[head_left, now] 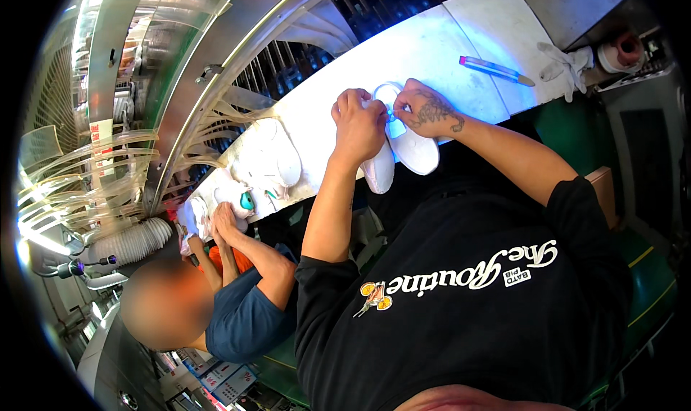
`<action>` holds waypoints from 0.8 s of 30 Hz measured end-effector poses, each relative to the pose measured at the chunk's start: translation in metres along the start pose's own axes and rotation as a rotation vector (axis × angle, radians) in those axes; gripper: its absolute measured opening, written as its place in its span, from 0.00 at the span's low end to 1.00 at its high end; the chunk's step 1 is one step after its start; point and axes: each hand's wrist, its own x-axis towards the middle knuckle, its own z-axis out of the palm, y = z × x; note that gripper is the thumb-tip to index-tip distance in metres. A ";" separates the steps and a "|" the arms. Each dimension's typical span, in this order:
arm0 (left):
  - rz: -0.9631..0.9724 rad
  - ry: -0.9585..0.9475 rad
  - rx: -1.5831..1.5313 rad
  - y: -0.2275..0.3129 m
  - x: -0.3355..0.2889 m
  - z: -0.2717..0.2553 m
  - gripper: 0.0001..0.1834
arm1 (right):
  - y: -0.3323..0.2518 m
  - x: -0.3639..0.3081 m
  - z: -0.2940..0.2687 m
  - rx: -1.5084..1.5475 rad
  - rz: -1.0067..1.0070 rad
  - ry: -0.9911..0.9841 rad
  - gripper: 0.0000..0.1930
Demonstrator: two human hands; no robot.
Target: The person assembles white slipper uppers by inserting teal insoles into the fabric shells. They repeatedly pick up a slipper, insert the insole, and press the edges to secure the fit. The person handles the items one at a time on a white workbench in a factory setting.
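Note:
A pair of white shoes, seen from above, lies side by side under blue light at the near edge of the white work surface. My left hand [358, 127] is above the left shoe [378, 172], its fingers bent and closed in a pinch. Close against it, my right hand [429, 114], tattooed on the back, pinches over the right shoe [417, 154]. The fingertips of both hands nearly meet at the shoes' upper part. Whatever small piece they grip there is hidden by fingers and bright glare.
A pen-like tool [497, 71] lies to the right, with a white glove [565, 67] and a white container [620, 54] beyond. More white shoes [277, 152] sit at left, near a co-worker's hands [229, 224]. Metal rollers [288, 65] run behind the white surface.

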 end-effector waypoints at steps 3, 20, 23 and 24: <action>-0.010 0.001 0.013 0.001 -0.002 0.001 0.09 | -0.005 0.001 -0.003 0.000 0.048 -0.034 0.10; 0.043 -0.019 0.070 0.002 0.001 0.003 0.14 | -0.032 0.021 -0.010 -0.359 -0.098 -0.165 0.13; 0.074 -0.050 0.138 0.001 0.000 0.003 0.14 | -0.015 0.022 -0.006 -0.243 -0.073 -0.152 0.14; 0.073 -0.055 0.158 0.002 0.001 0.003 0.14 | -0.014 0.021 -0.008 -0.196 -0.059 -0.139 0.14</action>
